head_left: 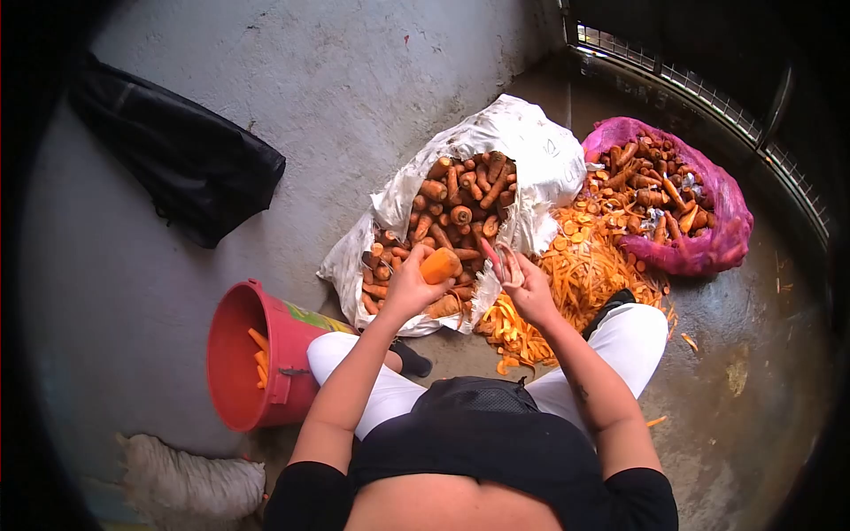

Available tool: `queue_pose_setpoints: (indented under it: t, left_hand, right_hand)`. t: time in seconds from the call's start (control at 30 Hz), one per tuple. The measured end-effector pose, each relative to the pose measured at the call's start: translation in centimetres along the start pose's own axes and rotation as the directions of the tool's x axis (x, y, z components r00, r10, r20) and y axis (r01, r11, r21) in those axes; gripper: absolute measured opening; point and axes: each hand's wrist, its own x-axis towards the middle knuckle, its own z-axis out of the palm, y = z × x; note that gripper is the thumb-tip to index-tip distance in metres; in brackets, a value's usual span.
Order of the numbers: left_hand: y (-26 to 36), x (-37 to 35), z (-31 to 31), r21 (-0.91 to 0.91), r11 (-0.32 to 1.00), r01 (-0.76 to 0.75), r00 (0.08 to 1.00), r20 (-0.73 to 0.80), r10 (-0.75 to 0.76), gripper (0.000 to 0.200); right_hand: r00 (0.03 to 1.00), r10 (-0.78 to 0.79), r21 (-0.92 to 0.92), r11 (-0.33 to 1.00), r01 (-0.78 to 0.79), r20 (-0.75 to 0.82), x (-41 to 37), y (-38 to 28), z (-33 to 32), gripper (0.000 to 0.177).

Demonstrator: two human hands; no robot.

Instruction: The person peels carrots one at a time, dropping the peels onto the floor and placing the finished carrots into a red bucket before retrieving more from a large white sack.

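My left hand (409,288) is closed around a thick, bright orange carrot (440,265), whose surface looks peeled. Facing it, my right hand (529,294) grips a pink-red peeler (490,251), held a little apart from the carrot; its blade is too small to make out. Beyond both hands, a white sack (540,150) lies with its mouth wide, full of unpeeled, soil-stained carrots (460,214). Below my right hand a heap of orange peelings (584,274) spreads over the floor, with cut carrot ends among it.
A red bucket (282,350) tilts beside my left leg, with a few peeled carrots (259,356) inside. At the right is a pink mesh sack (730,221) of carrots. A black bag (177,146) and a whitish sack (195,473) lie at the left.
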Motion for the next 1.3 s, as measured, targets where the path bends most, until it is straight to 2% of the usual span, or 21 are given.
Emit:
queue_pose_setpoints:
  t: [0.07,0.17,0.2,0.3,0.37,0.43,0.47,0.57,0.6,0.7,0.73,0.83,1.03,1.13,1.23,1.3]
  left_hand:
    - [0.8,0.2,-0.1,0.198,0.980,0.011,0.996,-0.089,0.007,0.046]
    - [0.7,0.3,1.8,0.313,0.947,-0.080,0.968,-0.204,0.149,0.041]
    - [0.5,0.1,2.3,0.315,0.948,-0.052,0.970,-0.211,0.123,0.041]
    - [-0.1,0.2,2.1,0.341,0.940,0.027,0.970,-0.236,0.058,0.037]
    - [-0.4,0.2,1.7,0.349,0.935,0.069,0.970,-0.242,0.019,0.033]
    - [-0.8,0.0,1.5,0.377,0.925,0.039,0.965,-0.254,0.063,0.031]
    - [-1.0,-0.1,1.5,0.390,0.920,0.023,0.963,-0.256,0.085,0.030]
    - [-1.3,-0.3,1.7,0.432,0.901,0.034,0.965,-0.250,0.083,0.029]
    - [-1.4,-0.2,1.8,0.439,0.897,0.045,0.962,-0.261,0.079,0.030]
    - [-1.7,-0.2,2.2,0.453,0.889,0.067,0.955,-0.286,0.074,0.033]
    - [-1.7,-0.1,2.2,0.453,0.889,0.067,0.953,-0.293,0.077,0.032]
    - [-1.6,-0.3,1.9,0.478,0.877,0.045,0.952,-0.286,0.107,0.026]
    - [-1.6,-0.3,1.6,0.502,0.864,0.033,0.955,-0.270,0.120,0.023]
    - [-1.4,-0.3,1.5,0.505,0.862,0.039,0.957,-0.268,0.114,0.021]
    - [-1.6,-0.3,1.6,0.533,0.846,0.025,0.946,-0.287,0.153,0.022]
    - [-2.1,-0.2,1.8,0.573,0.820,-0.002,0.929,-0.303,0.214,0.023]
  right_hand:
    - [0.990,-0.134,-0.109,0.986,0.129,-0.039,-0.2,-0.4,0.9,0.033]
    - [0.997,-0.040,-0.059,0.997,0.044,0.064,-1.2,-0.3,0.6,0.038]
    - [0.998,-0.032,-0.002,0.999,0.032,0.050,-1.6,-0.9,0.8,0.037]
    - [0.990,0.028,-0.118,0.993,-0.012,0.136,-1.8,-0.8,1.3,0.036]
    - [0.993,0.006,-0.147,0.989,0.012,0.119,-1.8,-0.9,2.1,0.035]
    - [0.990,-0.020,-0.232,0.971,0.053,0.142,-1.9,-1.8,2.5,0.035]
    - [0.989,-0.040,-0.181,0.981,0.066,0.142,-1.9,-1.4,2.8,0.035]
    - [0.987,0.033,-0.103,0.995,-0.017,0.156,-2.0,-0.9,3.3,0.031]
    - [0.993,-0.012,-0.089,0.996,0.023,0.118,-2.1,-0.9,3.4,0.022]
    - [0.995,0.014,-0.065,0.998,-0.007,0.103,-2.1,-0.2,3.8,0.023]
    - [0.996,-0.056,-0.066,0.996,0.060,0.063,-2.2,-0.5,3.9,0.026]
    - [0.996,-0.054,-0.117,0.991,0.062,0.067,-2.2,0.0,3.9,0.028]
    - [0.996,-0.051,-0.085,0.995,0.057,0.073,-2.4,0.9,4.2,0.029]
    - [0.999,-0.036,-0.083,0.996,0.040,0.041,-2.3,0.4,4.6,0.029]
    - [0.984,0.104,-0.191,0.979,-0.075,0.147,-2.4,-1.1,3.9,0.031]
    - [0.991,0.065,-0.164,0.985,-0.045,0.121,-2.3,-0.2,4.3,0.031]
